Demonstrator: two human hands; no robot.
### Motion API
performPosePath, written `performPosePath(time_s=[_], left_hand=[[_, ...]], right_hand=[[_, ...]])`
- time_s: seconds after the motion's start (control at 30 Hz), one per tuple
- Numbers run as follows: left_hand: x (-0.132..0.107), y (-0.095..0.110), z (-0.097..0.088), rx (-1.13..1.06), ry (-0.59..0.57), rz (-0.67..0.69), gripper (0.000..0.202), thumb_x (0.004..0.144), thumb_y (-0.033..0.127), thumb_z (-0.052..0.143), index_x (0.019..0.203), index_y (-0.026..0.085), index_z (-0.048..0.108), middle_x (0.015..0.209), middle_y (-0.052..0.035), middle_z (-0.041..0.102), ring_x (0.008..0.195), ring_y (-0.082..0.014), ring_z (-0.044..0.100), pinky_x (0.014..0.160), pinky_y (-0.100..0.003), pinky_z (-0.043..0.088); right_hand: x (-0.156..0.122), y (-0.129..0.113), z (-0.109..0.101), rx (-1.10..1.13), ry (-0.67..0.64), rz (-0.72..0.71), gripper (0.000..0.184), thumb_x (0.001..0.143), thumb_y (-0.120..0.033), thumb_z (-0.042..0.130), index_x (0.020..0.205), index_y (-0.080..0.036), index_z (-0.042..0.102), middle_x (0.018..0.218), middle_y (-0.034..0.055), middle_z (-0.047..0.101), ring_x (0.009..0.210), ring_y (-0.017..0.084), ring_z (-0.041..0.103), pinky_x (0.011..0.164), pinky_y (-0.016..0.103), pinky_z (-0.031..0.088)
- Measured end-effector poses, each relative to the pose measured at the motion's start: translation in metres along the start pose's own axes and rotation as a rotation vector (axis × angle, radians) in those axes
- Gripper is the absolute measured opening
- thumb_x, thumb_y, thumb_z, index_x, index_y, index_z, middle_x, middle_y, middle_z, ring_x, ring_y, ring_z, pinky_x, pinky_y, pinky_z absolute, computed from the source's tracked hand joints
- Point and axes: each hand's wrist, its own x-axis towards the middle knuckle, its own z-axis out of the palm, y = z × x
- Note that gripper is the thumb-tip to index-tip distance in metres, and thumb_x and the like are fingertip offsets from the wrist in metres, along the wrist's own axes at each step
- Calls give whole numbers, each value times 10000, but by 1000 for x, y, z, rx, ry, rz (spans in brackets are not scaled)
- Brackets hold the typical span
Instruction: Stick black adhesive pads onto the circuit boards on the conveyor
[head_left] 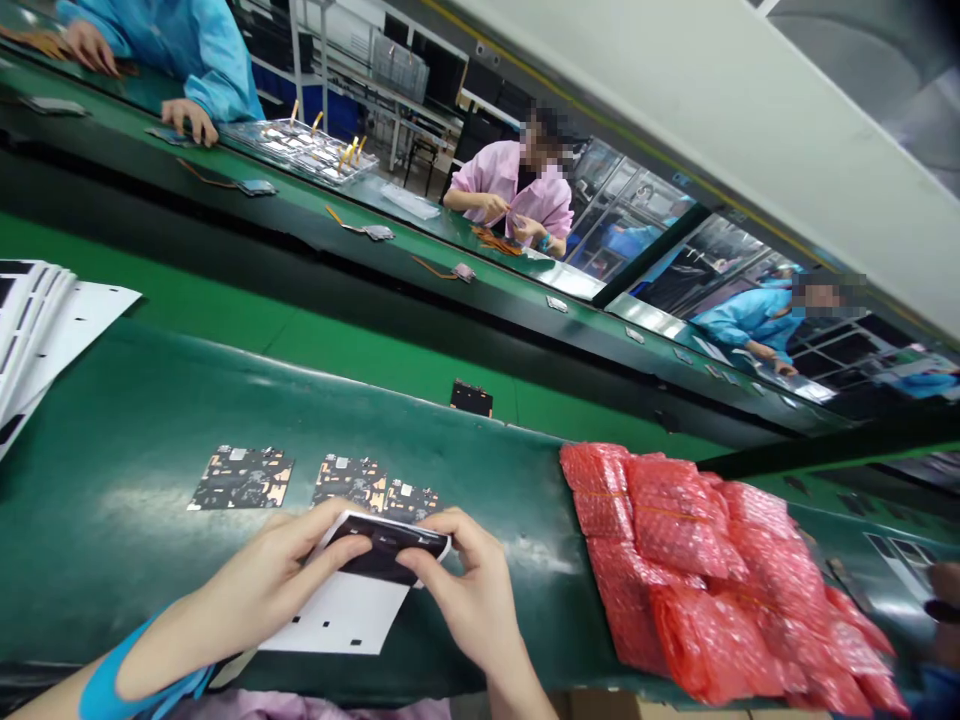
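Note:
Both hands hold a bent white sheet with black patches (330, 625), like a sheet of stickers, over the near part of the green table. My left hand (277, 570), with a blue band at the wrist, grips its upper left end between thumb and fingers. At the upper right end my right hand (469, 580) pinches it the same way. A broad black area (386, 560) faces me between the thumbs. Just beyond lie black circuit boards, one to the left (244, 478) and one in the middle (349, 482), beside a smaller one (412, 502) partly behind the sheet.
Red bubble-wrap bags (675, 520) are piled at right. White sheets (45, 320) are stacked at far left. One dark board (471, 398) lies past the table's far edge. Beyond runs a green conveyor (300, 215) with small parts; several co-workers sit along it.

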Motion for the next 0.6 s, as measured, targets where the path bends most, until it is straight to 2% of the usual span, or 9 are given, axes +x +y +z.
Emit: performPosePath(time_s=[0.07,0.13,0.27,0.37,0.47,0.6], left_hand=[[0,-3,2,57,35,49,454,979,579,539,834,175,684,672,-22,627,585,-127,541,575,-210,453],[1,-7,6,43,57,54,468,962,611,555,836,182,694,628,-10,597,549,-121,509,533,-203,437],[2,-13,13,-74,56,-5,468,915,652,621,925,194,717,797,-46,714,652,-163,629,518,-200,484],[2,-17,15,-89,64,-38,482,910,665,627,962,198,734,835,-55,733,658,-172,648,477,-198,463],[2,-15,13,-84,84,-56,492,887,679,650,925,195,728,851,-63,739,694,-187,669,473,-196,464],[10,-4,12,-100,61,-118,545,854,717,651,933,183,722,870,-81,752,699,-211,685,470,-219,475]], right_hand=[[0,-2,1,79,5,84,247,919,-324,791,716,-215,702,637,-35,718,576,132,671,576,205,530],[0,-4,3,104,30,95,277,925,-335,783,688,-211,708,615,-36,708,557,124,649,555,201,499],[1,-8,5,69,22,19,299,977,-333,731,706,-205,735,602,-30,698,531,114,635,520,192,467],[3,-10,1,35,10,-50,243,999,-316,712,793,-202,772,649,-15,728,555,119,665,537,188,503],[4,-9,-5,-4,43,-113,95,991,-251,720,989,-213,808,837,24,807,702,146,750,643,203,594],[5,-5,-3,-88,127,-189,132,993,-170,703,1048,-241,800,950,32,836,837,173,807,773,251,659]])
